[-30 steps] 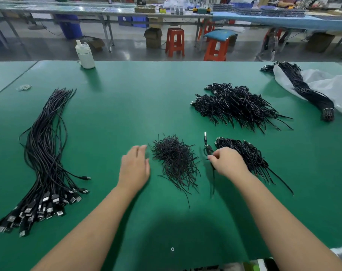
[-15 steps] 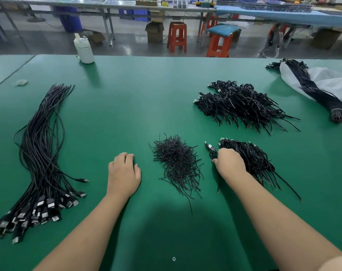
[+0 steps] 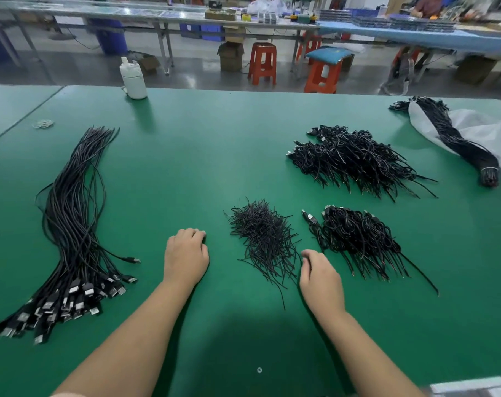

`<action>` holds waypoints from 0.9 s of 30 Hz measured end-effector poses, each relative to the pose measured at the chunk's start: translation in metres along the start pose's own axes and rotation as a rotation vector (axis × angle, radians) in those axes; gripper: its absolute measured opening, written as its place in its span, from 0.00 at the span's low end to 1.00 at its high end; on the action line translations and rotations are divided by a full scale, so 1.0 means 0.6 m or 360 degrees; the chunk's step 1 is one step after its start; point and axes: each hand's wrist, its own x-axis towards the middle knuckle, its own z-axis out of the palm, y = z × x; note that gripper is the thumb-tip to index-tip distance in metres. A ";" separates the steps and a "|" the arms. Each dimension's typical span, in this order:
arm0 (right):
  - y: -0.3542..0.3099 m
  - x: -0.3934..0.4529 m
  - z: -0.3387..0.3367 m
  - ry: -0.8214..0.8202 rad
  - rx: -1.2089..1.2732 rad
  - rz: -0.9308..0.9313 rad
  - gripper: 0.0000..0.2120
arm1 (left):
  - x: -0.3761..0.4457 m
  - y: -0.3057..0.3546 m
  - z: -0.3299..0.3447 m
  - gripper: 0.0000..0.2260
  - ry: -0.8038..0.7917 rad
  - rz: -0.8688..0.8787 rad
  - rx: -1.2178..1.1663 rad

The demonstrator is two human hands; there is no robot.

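Ties lie just left of my right hand, whose fingers curl, grip unclear; my left hand, loosely curled and empty, sits farther off.

The green counter is carrying black wire ties, black cables with silvery plugs, a white bottle and seemingly a greyish-white bag.
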 end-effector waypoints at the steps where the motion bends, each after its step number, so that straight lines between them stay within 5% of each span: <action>1: 0.002 -0.006 0.000 0.0024 0.0005 -0.0022 0.10 | 0.001 -0.005 -0.003 0.12 -0.0017 0.0038 0.0016; 6: 0.003 -0.024 0.003 0.0125 -0.0167 -0.0181 0.09 | 0.031 -0.035 -0.043 0.18 -0.0338 0.0223 0.0336; 15: 0.003 -0.021 0.007 0.0082 -0.0283 -0.0191 0.10 | 0.026 -0.146 -0.160 0.26 -0.1098 -0.0045 0.1058; 20: 0.005 -0.020 0.009 0.0080 -0.0299 -0.0183 0.08 | 0.013 -0.183 -0.163 0.12 -0.0829 -0.0099 0.1003; 27: 0.005 -0.019 0.009 0.0091 -0.0287 -0.0175 0.08 | 0.007 -0.186 -0.149 0.08 -0.0451 0.0097 0.0835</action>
